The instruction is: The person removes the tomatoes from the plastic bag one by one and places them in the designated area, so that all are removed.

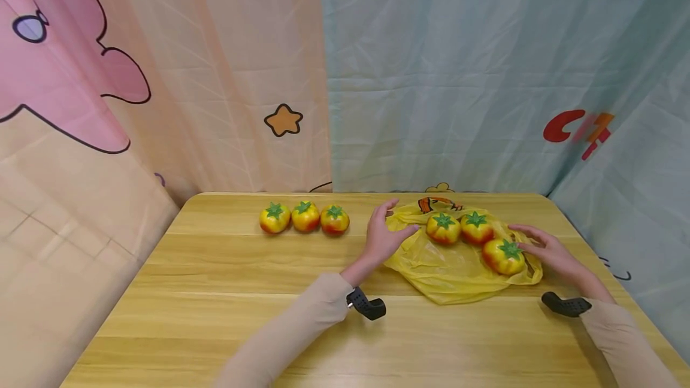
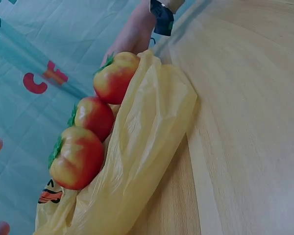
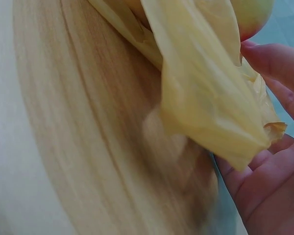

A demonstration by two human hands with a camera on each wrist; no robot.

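Observation:
A yellow plastic bag [image 1: 439, 277] lies flattened on the table, with three yellow-red persimmons with green leafy tops on it: a left one [image 1: 443, 229], a middle one [image 1: 477, 228] and a front right one [image 1: 504, 257]. My left hand [image 1: 384, 237] is at the bag's left edge, thumb and fingers spread apart with nothing between them. At the other side, my right hand [image 1: 555, 253] is beside the front right persimmon, thumb tip right at its side. Seen from the right wrist, a fold of the bag [image 3: 206, 93] hangs in front of the loosely bent fingers [image 3: 279, 66].
Three more persimmons stand in a row at the back left of the wooden table [image 1: 215, 292]: a left one [image 1: 275, 218], a middle one [image 1: 305, 217] and a right one [image 1: 335, 220]. A printed curtain [image 1: 431, 76] hangs behind the table.

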